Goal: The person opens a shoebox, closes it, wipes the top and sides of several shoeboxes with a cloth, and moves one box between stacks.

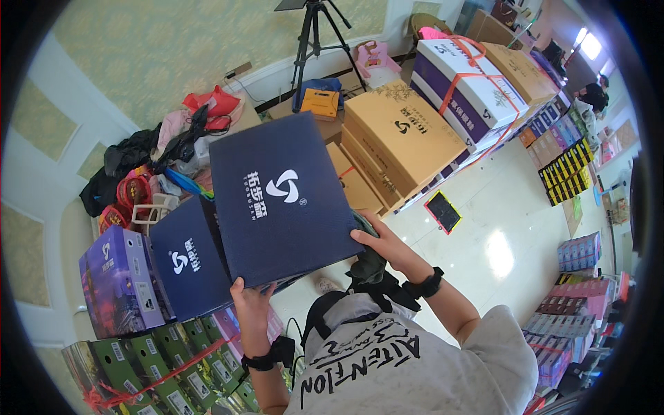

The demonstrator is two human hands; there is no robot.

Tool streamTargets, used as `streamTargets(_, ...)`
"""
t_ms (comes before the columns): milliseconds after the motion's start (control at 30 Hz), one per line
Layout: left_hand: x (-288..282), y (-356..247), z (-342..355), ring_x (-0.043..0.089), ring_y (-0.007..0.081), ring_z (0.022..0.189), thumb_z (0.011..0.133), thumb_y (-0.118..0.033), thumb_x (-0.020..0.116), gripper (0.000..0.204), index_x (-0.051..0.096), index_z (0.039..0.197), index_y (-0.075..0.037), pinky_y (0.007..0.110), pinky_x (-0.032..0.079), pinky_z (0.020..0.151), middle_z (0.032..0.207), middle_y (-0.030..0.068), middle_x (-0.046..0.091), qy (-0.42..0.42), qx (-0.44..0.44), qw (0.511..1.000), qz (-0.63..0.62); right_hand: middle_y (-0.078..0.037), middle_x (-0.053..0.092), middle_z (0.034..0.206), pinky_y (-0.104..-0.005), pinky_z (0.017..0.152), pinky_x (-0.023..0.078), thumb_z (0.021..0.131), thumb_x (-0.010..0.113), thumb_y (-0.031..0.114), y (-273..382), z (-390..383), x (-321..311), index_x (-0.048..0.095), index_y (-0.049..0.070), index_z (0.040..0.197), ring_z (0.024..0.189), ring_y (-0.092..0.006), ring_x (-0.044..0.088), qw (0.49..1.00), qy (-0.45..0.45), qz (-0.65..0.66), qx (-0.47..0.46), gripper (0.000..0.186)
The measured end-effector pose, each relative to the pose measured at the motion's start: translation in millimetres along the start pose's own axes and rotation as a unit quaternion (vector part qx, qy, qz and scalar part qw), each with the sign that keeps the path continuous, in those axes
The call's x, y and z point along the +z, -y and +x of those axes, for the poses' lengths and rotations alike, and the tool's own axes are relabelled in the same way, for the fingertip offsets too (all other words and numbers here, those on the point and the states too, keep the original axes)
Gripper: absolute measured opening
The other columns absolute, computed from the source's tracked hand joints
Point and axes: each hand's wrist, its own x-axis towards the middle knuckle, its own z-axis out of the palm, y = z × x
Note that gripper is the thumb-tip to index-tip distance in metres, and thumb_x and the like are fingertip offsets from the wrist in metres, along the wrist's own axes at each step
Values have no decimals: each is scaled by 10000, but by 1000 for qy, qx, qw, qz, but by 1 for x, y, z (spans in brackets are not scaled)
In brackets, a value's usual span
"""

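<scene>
I have the left hand (253, 299) gripping a squarish, grained navy box (283, 228) by its near edge, the right hand (382, 243) by its right side. Left of this box, a matching carton (183, 238); upper right, smooth tan boxes (425, 149); lower left, green boxes (149, 348) under red cord (97, 398).

1. The left fingers (239, 288) are partly hidden beneath the upper dark blue box (277, 235).
2. That box covers part of the lower dark blue box (176, 290).
3. The tripod's (304, 59) top is cut off.
4. The green boxes (162, 363) run past the lower edge.
5. The far dark bundle (593, 95) is too small to tell.
</scene>
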Motion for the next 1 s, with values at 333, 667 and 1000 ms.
streamTargets(333, 151, 11, 36, 385, 261, 1186, 782, -442, 536, 638, 360, 1265, -63, 484, 309, 994, 1261, 113, 424, 192, -11, 981, 15, -47, 530, 1089, -249, 858, 385, 846, 596, 241, 59, -44, -105, 447, 46, 1208, 992, -116, 484, 978, -160, 39, -127, 437)
streamTargets(667, 233, 118, 81, 441, 254, 1095, 774, -470, 564, 631, 375, 1252, -104, 419, 379, 925, 1229, 94, 433, 152, -121, 981, 21, -106, 473, 1232, -257, 932, 366, 870, 584, 272, 50, -45, -227, 310, -20, 1334, 1115, -154, 456, 974, -183, 125, -50, 614)
streamTargets(1000, 301, 179, 67, 423, 196, 1102, 853, -327, 572, 532, 301, 1273, -144, 376, 373, 954, 1244, 38, 377, 143, -81, 985, -49, -85, 500, 1192, -264, 830, 435, 780, 524, 43, 120, -61, -299, 381, 53, 1315, 959, -148, 513, 926, -291, 19, -240, 554)
